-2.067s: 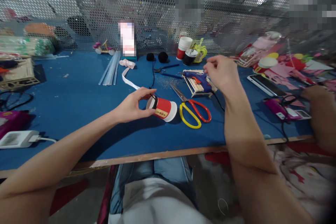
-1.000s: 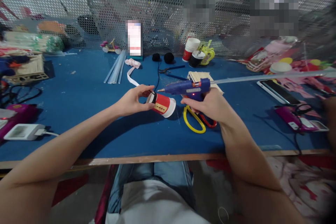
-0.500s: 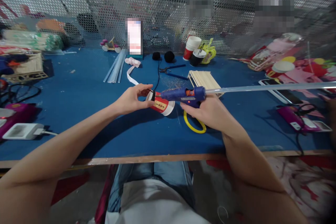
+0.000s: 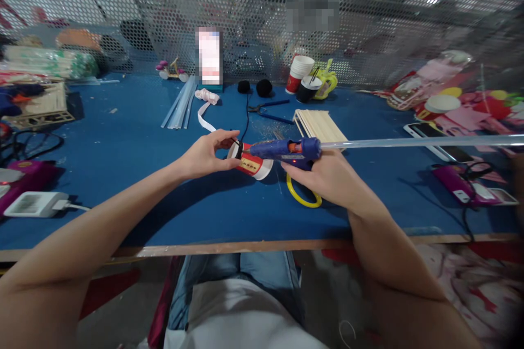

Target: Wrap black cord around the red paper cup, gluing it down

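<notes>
A red and white paper cup [image 4: 254, 165] lies on its side on the blue table [image 4: 123, 147]. My left hand [image 4: 207, 154] pinches its narrow end, where a thin black strip sits. My right hand [image 4: 327, 174] grips a blue glue gun [image 4: 286, 149], whose nozzle touches the cup's narrow end by my left fingers. A long clear glue stick [image 4: 417, 142] juts out of the gun's back toward the right. Yellow-handled scissors [image 4: 303, 200] lie under my right hand.
A stack of wooden sticks [image 4: 319, 124] lies behind the gun. Paper cups [image 4: 301, 73], two black pompoms [image 4: 254, 87], pliers [image 4: 268, 109] and clear glue sticks [image 4: 180, 103] sit farther back by a mesh wall. A phone [image 4: 429, 139] and pink craft pieces lie right; chargers lie left.
My right hand picked up the glue gun from the table and brought it left, until its nozzle reached the cup's narrow end. My left hand kept hold of the cup.
</notes>
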{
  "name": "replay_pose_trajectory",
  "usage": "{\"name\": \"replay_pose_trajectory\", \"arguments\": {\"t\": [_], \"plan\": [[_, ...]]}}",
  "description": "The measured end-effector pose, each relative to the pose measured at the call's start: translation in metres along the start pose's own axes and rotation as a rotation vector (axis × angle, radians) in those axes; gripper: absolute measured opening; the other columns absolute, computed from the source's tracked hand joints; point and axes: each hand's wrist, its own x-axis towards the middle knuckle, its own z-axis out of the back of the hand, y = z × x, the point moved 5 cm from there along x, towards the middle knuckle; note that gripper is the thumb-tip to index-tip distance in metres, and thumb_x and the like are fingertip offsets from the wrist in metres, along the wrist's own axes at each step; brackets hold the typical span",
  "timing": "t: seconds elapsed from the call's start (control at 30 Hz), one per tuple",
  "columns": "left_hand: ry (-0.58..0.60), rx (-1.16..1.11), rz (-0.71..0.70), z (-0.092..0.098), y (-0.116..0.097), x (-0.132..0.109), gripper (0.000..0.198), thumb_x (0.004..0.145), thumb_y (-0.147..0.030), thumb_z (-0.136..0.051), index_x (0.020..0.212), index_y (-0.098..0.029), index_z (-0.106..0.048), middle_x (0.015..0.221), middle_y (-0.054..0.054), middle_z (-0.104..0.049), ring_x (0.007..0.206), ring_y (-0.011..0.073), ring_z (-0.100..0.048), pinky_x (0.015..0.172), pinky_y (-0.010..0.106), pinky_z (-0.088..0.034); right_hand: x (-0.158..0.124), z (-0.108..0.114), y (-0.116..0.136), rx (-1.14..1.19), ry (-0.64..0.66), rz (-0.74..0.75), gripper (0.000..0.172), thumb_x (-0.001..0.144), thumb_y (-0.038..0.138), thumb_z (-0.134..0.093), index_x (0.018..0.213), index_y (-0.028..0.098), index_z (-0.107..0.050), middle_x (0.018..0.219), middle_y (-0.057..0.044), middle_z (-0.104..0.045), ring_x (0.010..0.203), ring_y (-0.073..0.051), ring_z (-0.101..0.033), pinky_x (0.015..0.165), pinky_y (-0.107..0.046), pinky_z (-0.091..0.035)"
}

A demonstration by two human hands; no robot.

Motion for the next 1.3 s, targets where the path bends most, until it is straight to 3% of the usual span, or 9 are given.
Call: {"name": "replay_pose_trajectory", "arguments": {"t": [0.97, 1.17, 1.3], "plan": [[0.122, 0.013, -0.162, -0.003, -0.011, -0.001, 0.075, 0.066, -0.023, -0.076, 0.136, -0.022, -0.046, 0.119, 0.011, -0.055, 0.112, 0.0249, -0.056, 0.104, 0.047, -0.042, -0.001, 0.009, -0.001, 0.147, -0.019, 0.001, 0.023, 0.083, 0.025, -0.052, 0.062, 0.020, -0.059, 0.050, 0.001, -0.051, 0.051, -0.014, -0.050, 0.054, -0.028, -0.039], [0.141, 0.027, -0.199, -0.003, -0.015, -0.002, 0.076, 0.067, -0.022, -0.076, 0.137, -0.024, -0.045, 0.119, 0.011, -0.056, 0.114, 0.0243, -0.055, 0.104, 0.045, -0.042, 0.000, 0.009, -0.004, 0.164, -0.053, -0.034, 0.027, 0.082, 0.026, -0.056, 0.056, 0.020, -0.051, 0.050, 0.000, -0.051, 0.051, -0.014, -0.051, 0.053, -0.028, -0.038], [0.154, 0.035, -0.218, -0.004, -0.016, -0.002, 0.075, 0.069, -0.021, -0.074, 0.138, -0.023, -0.044, 0.119, 0.011, -0.055, 0.114, 0.0243, -0.055, 0.104, 0.045, -0.042, -0.001, 0.009, -0.003, 0.172, -0.030, -0.016, 0.022, 0.081, 0.024, -0.056, 0.060, 0.020, -0.056, 0.046, 0.002, -0.048, 0.051, -0.014, -0.050, 0.053, -0.028, -0.038]]}}
